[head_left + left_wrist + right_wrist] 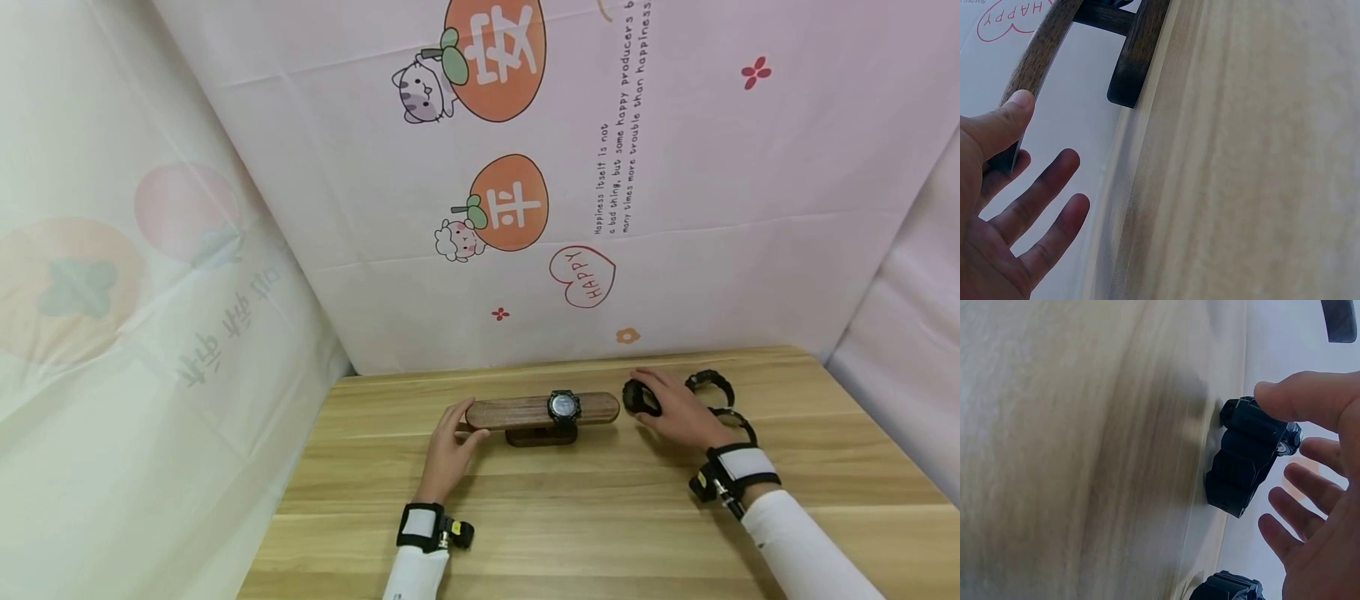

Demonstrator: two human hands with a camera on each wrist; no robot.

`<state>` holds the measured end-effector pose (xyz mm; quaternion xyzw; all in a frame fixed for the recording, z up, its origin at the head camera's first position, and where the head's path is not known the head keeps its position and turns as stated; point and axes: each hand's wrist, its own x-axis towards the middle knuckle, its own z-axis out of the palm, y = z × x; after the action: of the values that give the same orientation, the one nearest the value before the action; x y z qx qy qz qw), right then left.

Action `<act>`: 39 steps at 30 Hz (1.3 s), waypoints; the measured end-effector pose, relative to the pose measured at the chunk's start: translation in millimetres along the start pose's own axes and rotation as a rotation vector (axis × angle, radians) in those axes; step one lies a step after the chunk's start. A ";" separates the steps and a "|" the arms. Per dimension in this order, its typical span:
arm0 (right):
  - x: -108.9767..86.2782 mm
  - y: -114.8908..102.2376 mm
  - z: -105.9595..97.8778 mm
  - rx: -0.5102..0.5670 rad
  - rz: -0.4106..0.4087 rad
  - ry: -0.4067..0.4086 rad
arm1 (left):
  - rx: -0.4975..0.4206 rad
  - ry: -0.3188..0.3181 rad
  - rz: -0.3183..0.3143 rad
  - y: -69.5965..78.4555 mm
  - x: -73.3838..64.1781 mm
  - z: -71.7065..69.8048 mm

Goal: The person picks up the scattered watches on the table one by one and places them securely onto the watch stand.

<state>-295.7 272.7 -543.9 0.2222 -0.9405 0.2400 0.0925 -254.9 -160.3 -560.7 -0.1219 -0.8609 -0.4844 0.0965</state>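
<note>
A wooden watch stand (517, 412) stands on the table, a T-shaped holder with a rounded bar over a dark base (1129, 75). One black wristwatch (563, 406) is strapped round its bar, right of the middle. My left hand (447, 454) pinches the bar's left end; in the left wrist view the thumb lies on the bar and the other fingers spread behind and below. Just beyond the bar's right end, my right hand (678, 412) holds a second black wristwatch (1244, 456) between thumb and forefinger, its band curved in a loop, close over the table.
Two more black wristwatches lie to the right of my right hand, one farther back (712, 383) and one nearer (738, 421), partly behind the hand. The wooden table (570, 517) ends at a printed cloth wall (420, 317) at the back.
</note>
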 end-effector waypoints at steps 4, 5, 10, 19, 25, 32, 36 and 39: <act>0.7 -0.3 -1.8 0.005 0.015 -0.025 | -0.002 -0.001 -0.006 0.2 0.1 -0.5; 0.9 -0.6 -2.5 0.008 0.019 -0.034 | -0.002 0.000 -0.007 0.2 0.2 -0.6; 1.8 0.3 -5.0 0.014 0.039 -0.074 | -0.001 0.004 0.001 -1.1 1.0 0.3; 5.2 3.4 -5.1 -0.005 0.046 -0.075 | 0.003 0.014 0.015 -1.2 0.2 0.7; 5.0 2.7 -5.5 -0.008 0.060 -0.076 | 0.012 0.015 0.020 -2.1 0.3 1.1; 4.4 2.9 -4.0 -0.014 0.059 -0.076 | 0.013 0.012 0.021 -3.0 1.9 1.9; 4.6 2.2 -3.2 -0.014 0.046 -0.071 | 0.010 0.009 0.017 -2.1 0.9 1.0; 5.1 1.3 -3.4 -0.011 0.044 -0.073 | 0.015 0.006 0.014 -1.4 -0.2 0.4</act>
<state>-300.5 273.5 -540.1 0.2098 -0.9491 0.2284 0.0542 -255.2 -160.7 -562.0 -0.1255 -0.8632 -0.4779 0.1035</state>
